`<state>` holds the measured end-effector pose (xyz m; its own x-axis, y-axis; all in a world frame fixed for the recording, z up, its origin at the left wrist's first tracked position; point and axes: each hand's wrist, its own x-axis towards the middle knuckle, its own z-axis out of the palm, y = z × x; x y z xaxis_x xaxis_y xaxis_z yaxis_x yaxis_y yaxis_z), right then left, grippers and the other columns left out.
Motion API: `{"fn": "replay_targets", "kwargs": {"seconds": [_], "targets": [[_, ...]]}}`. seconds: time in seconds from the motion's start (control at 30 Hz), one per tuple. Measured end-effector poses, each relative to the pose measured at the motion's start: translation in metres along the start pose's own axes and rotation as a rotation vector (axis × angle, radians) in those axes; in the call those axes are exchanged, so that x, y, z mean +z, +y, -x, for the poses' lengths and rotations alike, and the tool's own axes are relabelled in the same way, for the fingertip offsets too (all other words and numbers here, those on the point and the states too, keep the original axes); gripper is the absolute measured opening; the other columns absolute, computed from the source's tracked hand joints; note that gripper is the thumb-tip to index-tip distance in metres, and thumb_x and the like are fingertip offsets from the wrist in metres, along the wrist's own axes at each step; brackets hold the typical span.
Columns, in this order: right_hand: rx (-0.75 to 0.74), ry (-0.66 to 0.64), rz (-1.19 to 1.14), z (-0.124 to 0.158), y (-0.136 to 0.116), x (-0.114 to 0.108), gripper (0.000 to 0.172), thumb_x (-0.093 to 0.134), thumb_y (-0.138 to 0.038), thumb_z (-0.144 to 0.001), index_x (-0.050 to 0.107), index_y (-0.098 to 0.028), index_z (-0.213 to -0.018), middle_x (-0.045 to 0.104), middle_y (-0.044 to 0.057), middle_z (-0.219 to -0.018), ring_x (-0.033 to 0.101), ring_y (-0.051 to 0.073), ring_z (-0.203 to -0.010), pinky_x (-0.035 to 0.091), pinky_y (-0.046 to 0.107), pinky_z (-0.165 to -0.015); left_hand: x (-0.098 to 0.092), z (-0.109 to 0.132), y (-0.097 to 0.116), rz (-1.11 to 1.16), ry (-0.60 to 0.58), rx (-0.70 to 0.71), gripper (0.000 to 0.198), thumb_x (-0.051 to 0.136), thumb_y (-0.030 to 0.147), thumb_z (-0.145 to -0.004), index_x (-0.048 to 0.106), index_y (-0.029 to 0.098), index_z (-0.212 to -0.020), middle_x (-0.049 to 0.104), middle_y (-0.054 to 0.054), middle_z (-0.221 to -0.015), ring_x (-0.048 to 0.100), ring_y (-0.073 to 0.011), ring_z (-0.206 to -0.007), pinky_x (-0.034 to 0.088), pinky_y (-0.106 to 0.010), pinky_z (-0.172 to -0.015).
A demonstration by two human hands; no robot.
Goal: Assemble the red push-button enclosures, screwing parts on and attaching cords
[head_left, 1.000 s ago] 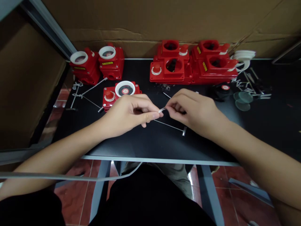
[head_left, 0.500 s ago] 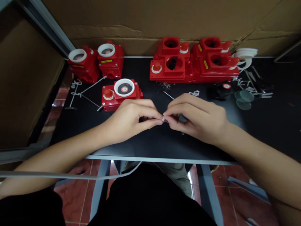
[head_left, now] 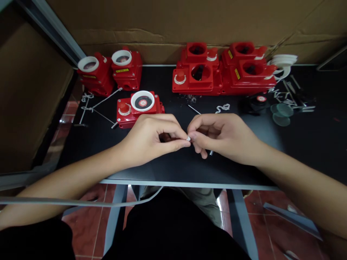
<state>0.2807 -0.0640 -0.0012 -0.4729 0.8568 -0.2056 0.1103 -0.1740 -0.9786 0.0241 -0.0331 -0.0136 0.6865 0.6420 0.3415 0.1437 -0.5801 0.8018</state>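
Observation:
Thumb and forefinger of my left hand (head_left: 159, 135) pinch a small white piece (head_left: 188, 138), too small to identify. My right hand (head_left: 225, 137) meets it from the other side, thumb and forefinger pressed against the same piece, its other fingers curled below. Under the right hand lies a thin metal rod (head_left: 194, 109), its middle hidden. Just beyond my left hand sits a red box (head_left: 126, 119) with a white ring (head_left: 142, 101) around a dark round window and a red knob (head_left: 124, 108); the left hand overlaps its front edge.
Two red boxes with white rings (head_left: 127, 74) stand at the back left, near a T-handled tool with white cord (head_left: 92, 108). Several ringless red housings (head_left: 193, 86) line the back. On the right are a black part (head_left: 253, 104), clear discs (head_left: 282, 113), wrenches and white rings (head_left: 284, 61).
My right hand has rolled, its thumb now on top and lower fingers showing beneath. More of the metal rod's near end and the white cord behind shows. The left hand stays nearly still.

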Motion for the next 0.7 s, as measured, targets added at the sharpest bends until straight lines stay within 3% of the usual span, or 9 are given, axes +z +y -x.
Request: {"fn": "replay_targets", "kwargs": {"seconds": [0.17, 0.4, 0.57, 0.7], "targets": [[0.039, -0.038, 0.003, -0.001, 0.003, -0.001, 0.042, 0.107, -0.042, -0.090, 0.073, -0.018, -0.088, 0.073, -0.003, -0.069, 0.065, 0.008, -0.055, 0.056, 0.018, -0.053, 0.002, 0.000, 0.002, 0.084, -0.031, -0.081, 0.013, 0.096, 0.013, -0.105, 0.092, 0.019, -0.094, 0.087, 0.000, -0.090, 0.079, -0.0125, -0.080, 0.058, -0.022, -0.076], [0.058, -0.062, -0.049, -0.003, 0.005, -0.003, 0.041, 0.106, -0.043, -0.093, 0.073, -0.018, -0.092, 0.078, -0.001, -0.072, 0.072, 0.010, -0.058, 0.064, 0.020, -0.058, 0.008, 0.003, 0.004, 0.261, -0.025, -0.264, 0.014, 0.091, 0.019, -0.106, 0.087, 0.017, -0.093, 0.085, -0.001, -0.081, 0.076, -0.0126, -0.072, 0.057, -0.021, -0.067], [-0.055, 0.018, -0.123, -0.004, 0.012, 0.002, 0.043, 0.109, -0.041, -0.093, 0.071, -0.020, -0.096, 0.080, -0.002, -0.073, 0.076, 0.012, -0.059, 0.068, 0.021, -0.058, 0.008, 0.001, 0.006, 0.400, 0.004, -0.332, 0.010, 0.092, 0.015, -0.102, 0.087, 0.017, -0.095, 0.087, -0.002, -0.085, 0.080, -0.0122, -0.075, 0.064, -0.019, -0.072], [-0.173, 0.085, -0.019, 0.000, 0.014, 0.004, 0.033, 0.105, -0.036, -0.097, 0.076, -0.021, -0.099, 0.084, -0.001, -0.080, 0.083, 0.013, -0.067, 0.070, 0.021, -0.065, 0.009, 0.000, 0.006, 0.443, 0.037, -0.358, 0.011, 0.094, 0.012, -0.100, 0.087, 0.016, -0.092, 0.086, -0.002, -0.084, 0.079, -0.0112, -0.074, 0.064, -0.018, -0.072]]}}
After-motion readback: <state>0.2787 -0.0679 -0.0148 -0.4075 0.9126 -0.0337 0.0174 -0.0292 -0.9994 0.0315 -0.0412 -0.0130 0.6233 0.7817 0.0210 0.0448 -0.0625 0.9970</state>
